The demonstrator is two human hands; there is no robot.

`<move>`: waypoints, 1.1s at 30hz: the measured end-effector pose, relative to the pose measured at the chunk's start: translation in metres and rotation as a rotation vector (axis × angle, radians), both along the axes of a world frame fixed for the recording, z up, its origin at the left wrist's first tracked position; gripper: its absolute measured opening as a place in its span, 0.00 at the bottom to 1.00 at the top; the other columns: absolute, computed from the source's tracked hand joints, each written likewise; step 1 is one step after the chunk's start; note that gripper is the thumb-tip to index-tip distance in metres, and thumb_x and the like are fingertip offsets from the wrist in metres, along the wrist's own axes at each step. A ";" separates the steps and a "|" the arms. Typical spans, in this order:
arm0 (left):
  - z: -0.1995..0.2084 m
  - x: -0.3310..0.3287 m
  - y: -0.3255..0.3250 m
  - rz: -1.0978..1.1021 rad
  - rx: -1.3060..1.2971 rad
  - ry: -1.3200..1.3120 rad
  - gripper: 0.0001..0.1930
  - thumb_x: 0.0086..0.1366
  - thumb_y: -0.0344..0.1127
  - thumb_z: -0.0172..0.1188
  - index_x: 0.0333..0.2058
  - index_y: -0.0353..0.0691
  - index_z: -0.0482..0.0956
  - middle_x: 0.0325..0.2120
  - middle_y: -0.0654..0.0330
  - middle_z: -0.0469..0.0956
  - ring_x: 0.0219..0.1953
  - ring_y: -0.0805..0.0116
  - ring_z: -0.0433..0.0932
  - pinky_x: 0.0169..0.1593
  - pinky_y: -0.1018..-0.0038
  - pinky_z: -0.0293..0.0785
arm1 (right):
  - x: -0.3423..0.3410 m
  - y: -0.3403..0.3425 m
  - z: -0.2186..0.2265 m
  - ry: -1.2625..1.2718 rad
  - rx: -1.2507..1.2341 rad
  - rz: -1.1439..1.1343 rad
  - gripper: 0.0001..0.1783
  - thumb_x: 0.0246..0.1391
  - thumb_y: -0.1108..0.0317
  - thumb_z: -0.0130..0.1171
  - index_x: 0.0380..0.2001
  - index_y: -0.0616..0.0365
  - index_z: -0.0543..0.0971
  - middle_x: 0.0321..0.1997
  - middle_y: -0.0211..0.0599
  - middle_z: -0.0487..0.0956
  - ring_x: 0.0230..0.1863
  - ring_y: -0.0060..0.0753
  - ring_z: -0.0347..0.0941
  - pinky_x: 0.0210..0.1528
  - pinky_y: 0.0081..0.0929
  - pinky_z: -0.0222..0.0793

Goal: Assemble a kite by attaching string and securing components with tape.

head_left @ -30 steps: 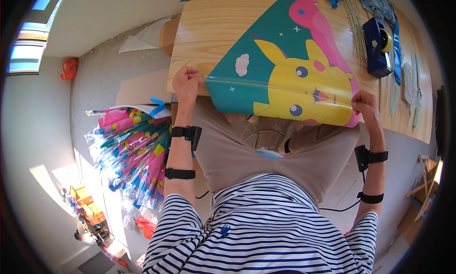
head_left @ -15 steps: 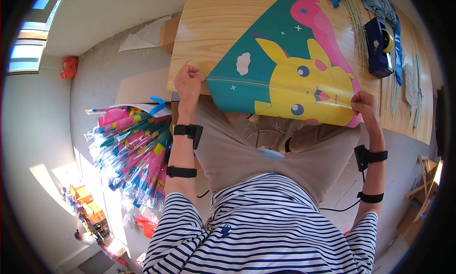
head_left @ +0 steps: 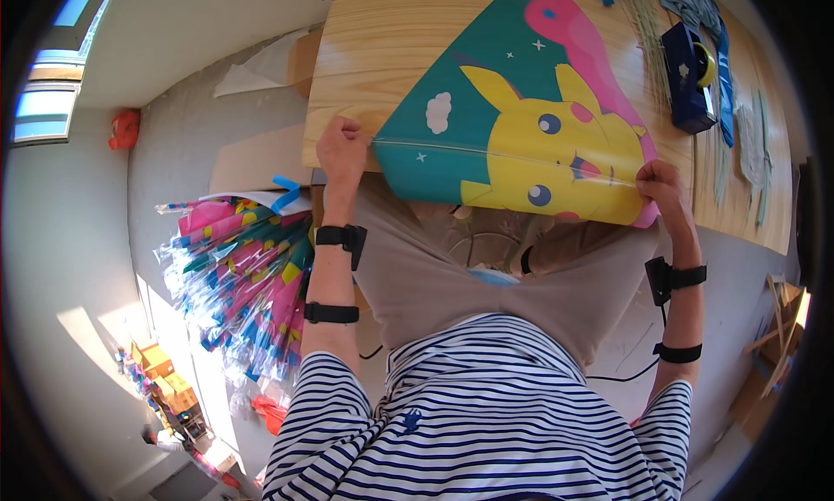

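Observation:
A large printed sheet (head_left: 434, 166), green, yellow and pink with a cartoon face, lies over the table's near edge. Its lower part hangs toward my lap. A thin, pale, straight strip (head_left: 452, 151) crosses it from side to side; whether it is a rod or tape I cannot tell. At the sheet's left corner my left hand (head_left: 342, 158) is closed in a pinch on the strip's end. My right hand (head_left: 665, 188) pinches at the opposite end, by the pink border, its fingertips partly hiding what they grip.
The wooden table (head_left: 369, 58) carries a dark blue tape dispenser (head_left: 688, 88), thin sticks (head_left: 641, 32) and grey cloth (head_left: 691, 1) at right. Left of my legs stands a bundle of plastic-wrapped colourful prints (head_left: 243, 275). Another person (head_left: 165, 438) is far off at lower left.
The whole view has shifted slightly, moving the table and sheet a little up and left. Both hands keep their pinches at the two ends, almost unmoved.

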State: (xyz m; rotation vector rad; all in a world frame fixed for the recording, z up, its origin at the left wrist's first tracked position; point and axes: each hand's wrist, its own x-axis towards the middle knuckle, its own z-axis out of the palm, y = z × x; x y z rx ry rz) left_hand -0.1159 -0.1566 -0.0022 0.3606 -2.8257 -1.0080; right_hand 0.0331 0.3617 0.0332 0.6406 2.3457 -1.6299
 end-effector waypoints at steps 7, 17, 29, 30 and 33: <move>-0.004 -0.004 -0.006 -0.028 -0.015 -0.013 0.13 0.49 0.27 0.72 0.35 0.37 0.82 0.27 0.57 0.82 0.31 0.61 0.81 0.39 0.67 0.77 | -0.002 -0.002 -0.002 -0.010 0.028 0.055 0.01 0.50 0.76 0.56 0.28 0.62 0.76 0.23 0.28 0.72 0.25 0.20 0.67 0.28 0.20 0.61; -0.008 -0.006 -0.008 -0.048 0.012 -0.031 0.14 0.48 0.25 0.71 0.36 0.37 0.82 0.27 0.59 0.81 0.31 0.65 0.80 0.39 0.69 0.77 | -0.005 -0.007 0.003 0.001 0.224 0.014 0.03 0.45 0.77 0.59 0.27 0.63 0.78 0.22 0.28 0.73 0.23 0.20 0.67 0.24 0.22 0.61; -0.011 -0.008 -0.012 -0.077 0.067 0.006 0.14 0.49 0.25 0.69 0.37 0.36 0.82 0.27 0.59 0.80 0.31 0.67 0.79 0.40 0.71 0.77 | -0.007 -0.006 -0.005 0.036 0.329 0.028 0.04 0.40 0.76 0.61 0.23 0.65 0.81 0.21 0.40 0.78 0.26 0.32 0.75 0.31 0.30 0.70; -0.008 -0.007 -0.010 -0.064 0.056 -0.012 0.13 0.50 0.25 0.68 0.37 0.36 0.82 0.27 0.59 0.80 0.31 0.67 0.79 0.40 0.71 0.76 | -0.007 -0.005 -0.005 0.048 0.359 0.033 0.04 0.40 0.75 0.61 0.23 0.65 0.81 0.21 0.40 0.78 0.27 0.32 0.75 0.31 0.31 0.70; -0.001 -0.005 -0.005 -0.057 0.047 -0.050 0.13 0.51 0.26 0.68 0.37 0.35 0.82 0.27 0.59 0.80 0.31 0.68 0.79 0.39 0.71 0.76 | -0.008 -0.004 -0.006 0.011 0.339 0.034 0.05 0.41 0.75 0.62 0.24 0.65 0.82 0.22 0.42 0.80 0.27 0.34 0.77 0.31 0.32 0.72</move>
